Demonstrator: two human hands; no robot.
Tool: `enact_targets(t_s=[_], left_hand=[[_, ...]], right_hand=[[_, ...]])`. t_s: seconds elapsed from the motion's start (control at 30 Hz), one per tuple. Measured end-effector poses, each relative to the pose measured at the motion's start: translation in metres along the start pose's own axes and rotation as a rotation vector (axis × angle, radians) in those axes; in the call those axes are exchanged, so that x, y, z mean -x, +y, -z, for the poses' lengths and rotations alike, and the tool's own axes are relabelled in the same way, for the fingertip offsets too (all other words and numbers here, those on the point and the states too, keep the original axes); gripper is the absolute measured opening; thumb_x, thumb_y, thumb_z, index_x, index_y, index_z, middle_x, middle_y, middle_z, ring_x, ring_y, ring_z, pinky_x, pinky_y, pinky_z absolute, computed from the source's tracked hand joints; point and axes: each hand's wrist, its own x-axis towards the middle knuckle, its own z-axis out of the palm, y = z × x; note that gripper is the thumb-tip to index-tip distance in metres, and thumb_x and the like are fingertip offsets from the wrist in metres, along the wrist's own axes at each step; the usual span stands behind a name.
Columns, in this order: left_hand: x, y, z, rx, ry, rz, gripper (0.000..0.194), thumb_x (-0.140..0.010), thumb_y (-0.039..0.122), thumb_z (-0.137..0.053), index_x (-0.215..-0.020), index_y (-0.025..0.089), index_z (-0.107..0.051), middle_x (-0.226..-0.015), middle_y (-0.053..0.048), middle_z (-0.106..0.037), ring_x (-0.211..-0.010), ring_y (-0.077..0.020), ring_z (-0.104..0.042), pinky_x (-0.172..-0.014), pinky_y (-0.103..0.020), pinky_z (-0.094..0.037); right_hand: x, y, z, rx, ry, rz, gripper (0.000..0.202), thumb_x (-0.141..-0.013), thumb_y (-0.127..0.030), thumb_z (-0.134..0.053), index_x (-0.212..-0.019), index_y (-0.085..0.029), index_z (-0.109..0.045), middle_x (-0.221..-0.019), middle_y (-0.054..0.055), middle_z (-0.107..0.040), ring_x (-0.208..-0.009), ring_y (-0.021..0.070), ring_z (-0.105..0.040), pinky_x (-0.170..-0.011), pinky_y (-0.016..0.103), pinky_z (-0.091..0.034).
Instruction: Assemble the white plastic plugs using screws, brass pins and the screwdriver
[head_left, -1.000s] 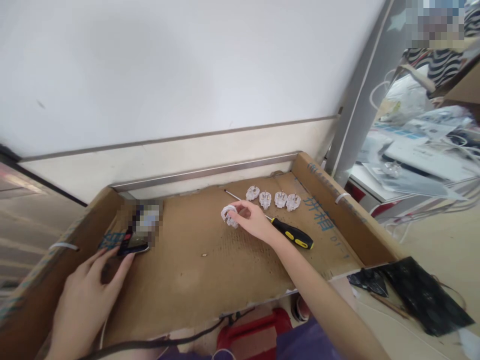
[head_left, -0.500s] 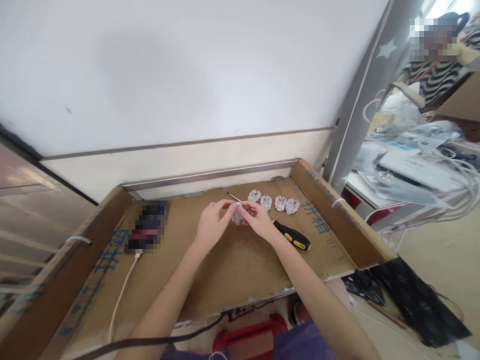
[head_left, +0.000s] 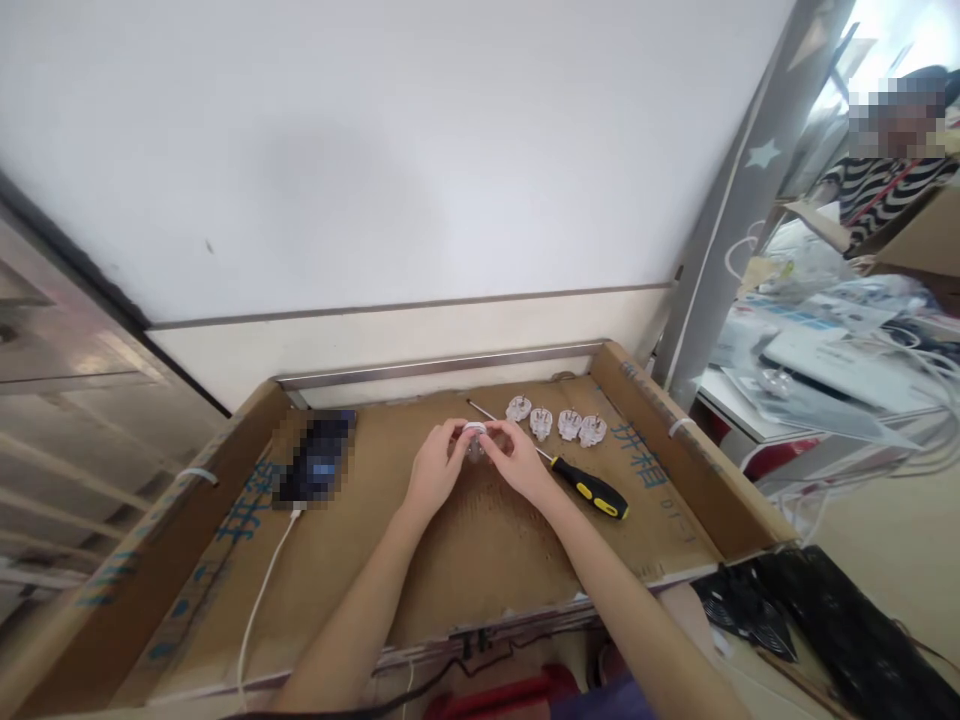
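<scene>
Between my left hand (head_left: 439,462) and my right hand (head_left: 517,462) is a clear and white plastic plug (head_left: 475,440), pinched by the fingertips of both over the middle of the cardboard. Fingers cover part of it. Just past my right hand lies a screwdriver (head_left: 592,490) with a black and yellow handle, its thin shaft running up and left behind that hand. Several similar clear plugs with metal pins stand in a loose row beyond it, among them one at the left end (head_left: 518,408) and one at the right end (head_left: 592,430).
The cardboard tray (head_left: 337,570) has raised sides at left and right. A phone (head_left: 319,455) lies at its left with a white cable (head_left: 262,600) plugged in. A white panel (head_left: 375,180) rises behind. On the right, a cluttered table (head_left: 817,350) stands near a person in striped clothing (head_left: 874,195).
The plug between my fingers has turned, and its white rim now faces up. My fingers have shifted around it. The whole view has moved slightly; the screwdriver and the other plugs stay put.
</scene>
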Motion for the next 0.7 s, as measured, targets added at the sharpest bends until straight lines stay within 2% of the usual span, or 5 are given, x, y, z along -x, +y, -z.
enact_targets(t_s=[0.23,0.33,0.53,0.6,0.7], left_hand=[[0.001,0.012,-0.005,0.049,-0.021,0.006,0.032,-0.091,0.045,-0.036,-0.103,0.022,-0.055,-0.099,-0.004,-0.064,-0.086,-0.0164,-0.060,-0.079,-0.030,-0.047],[0.006,0.018,0.006,-0.090,0.022,-0.041,0.036,-0.090,0.045,-0.037,-0.113,0.023,-0.053,-0.107,-0.006,-0.063,-0.096,-0.0191,-0.059,-0.084,-0.033,-0.046],[0.048,-0.020,0.095,-0.759,0.278,-0.048,0.035,-0.083,0.044,-0.050,-0.108,0.022,-0.059,-0.121,-0.012,-0.055,-0.110,-0.0317,-0.050,-0.092,-0.046,-0.041],[0.062,-0.038,0.121,-0.915,0.239,0.015,0.029,-0.081,0.042,-0.050,-0.101,0.024,-0.062,-0.123,-0.012,-0.054,-0.109,-0.0354,-0.050,-0.084,-0.049,-0.044],[0.070,-0.057,0.139,-1.004,0.223,0.059,0.028,-0.079,0.041,-0.051,-0.100,0.025,-0.062,-0.124,-0.011,-0.053,-0.107,-0.0363,-0.050,-0.081,-0.050,-0.046]], right_hand=[[0.002,-0.002,-0.001,0.034,0.024,0.046,0.032,-0.089,-0.037,-0.046,-0.107,-0.011,-0.052,-0.098,0.006,-0.055,-0.080,0.0094,-0.055,-0.071,0.026,-0.050],[0.007,-0.004,0.000,0.066,0.034,0.053,0.033,-0.090,-0.038,-0.045,-0.108,-0.011,-0.051,-0.096,0.006,-0.055,-0.077,0.0085,-0.054,-0.068,0.025,-0.050],[0.014,-0.012,0.003,0.189,0.088,0.094,0.033,-0.090,-0.039,-0.045,-0.107,-0.012,-0.052,-0.096,0.005,-0.055,-0.078,0.0093,-0.053,-0.075,0.029,-0.047],[0.015,-0.014,0.004,0.209,0.087,0.104,0.033,-0.089,-0.039,-0.045,-0.106,-0.012,-0.052,-0.096,0.005,-0.055,-0.077,0.0091,-0.052,-0.075,0.029,-0.047],[0.017,-0.017,0.004,0.228,0.073,0.111,0.030,-0.089,-0.038,-0.046,-0.106,-0.014,-0.052,-0.096,0.005,-0.056,-0.074,0.0084,-0.052,-0.075,0.028,-0.046]])
